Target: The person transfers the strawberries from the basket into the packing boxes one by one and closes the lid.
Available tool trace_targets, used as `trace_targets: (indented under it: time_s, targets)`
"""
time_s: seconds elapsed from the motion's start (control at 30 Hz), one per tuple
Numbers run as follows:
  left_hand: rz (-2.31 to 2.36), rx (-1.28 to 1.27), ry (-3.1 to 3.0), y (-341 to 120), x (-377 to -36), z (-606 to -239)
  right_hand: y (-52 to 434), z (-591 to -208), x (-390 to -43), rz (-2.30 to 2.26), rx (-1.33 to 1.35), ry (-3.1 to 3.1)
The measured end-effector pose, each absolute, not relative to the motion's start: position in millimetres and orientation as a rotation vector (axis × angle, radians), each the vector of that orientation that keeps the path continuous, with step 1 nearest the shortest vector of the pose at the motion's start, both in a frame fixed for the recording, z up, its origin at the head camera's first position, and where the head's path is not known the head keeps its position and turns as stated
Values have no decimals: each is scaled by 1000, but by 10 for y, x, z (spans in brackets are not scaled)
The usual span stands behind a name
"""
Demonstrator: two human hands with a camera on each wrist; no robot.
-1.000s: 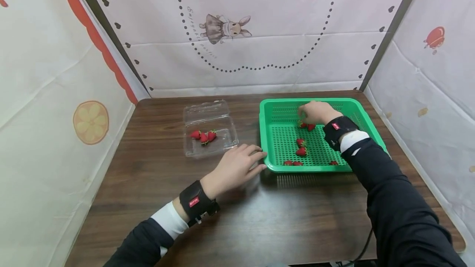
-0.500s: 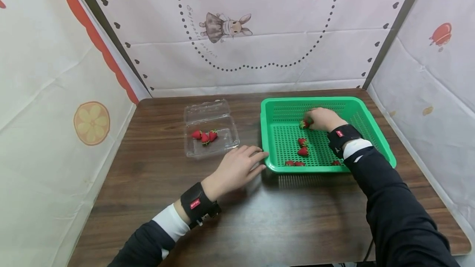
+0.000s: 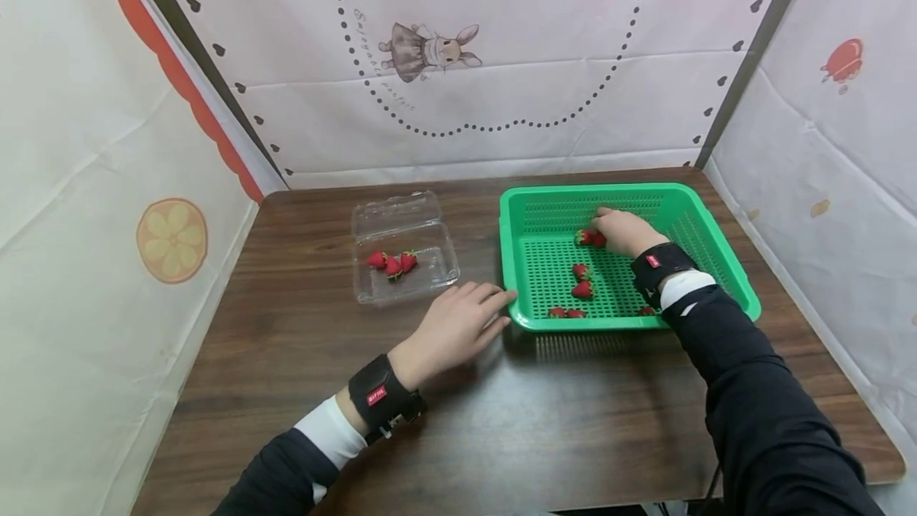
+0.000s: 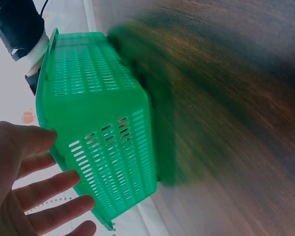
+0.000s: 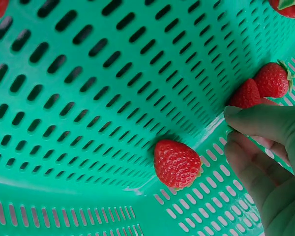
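Our right hand (image 3: 622,231) pinches a strawberry (image 3: 589,238) inside the green basket (image 3: 516,261), fingers (image 5: 255,125) curled on it. Our left hand (image 3: 453,326) rests on the tabletop (image 3: 501,420) with fingers (image 4: 44,189) spread apart.

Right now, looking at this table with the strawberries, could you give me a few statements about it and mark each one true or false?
1. The right hand is inside the green basket, at two strawberries. True.
2. The clear plastic box holds three strawberries. True.
3. The left hand grips a strawberry. False: it holds nothing; its straight fingers lie at the basket's near left corner.
4. The clear box sits to the right of the basket. False: it sits to the left.
5. The basket stands on a white tablecloth. False: it stands on a bare dark wooden table.
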State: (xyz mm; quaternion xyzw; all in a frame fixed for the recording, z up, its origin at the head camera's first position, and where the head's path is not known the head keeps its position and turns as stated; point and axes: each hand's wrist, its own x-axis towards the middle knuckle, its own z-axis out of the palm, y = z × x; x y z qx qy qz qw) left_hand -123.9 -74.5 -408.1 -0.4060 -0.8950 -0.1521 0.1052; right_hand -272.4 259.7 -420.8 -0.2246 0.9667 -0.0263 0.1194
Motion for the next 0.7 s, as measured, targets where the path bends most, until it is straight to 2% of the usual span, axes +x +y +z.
trace_targets:
  time_s: [0.7]
  targets:
    - [-430, -1189, -2602, -816, -1199, -4097, 2649, -4187, -2666, -102, -699, 2873]
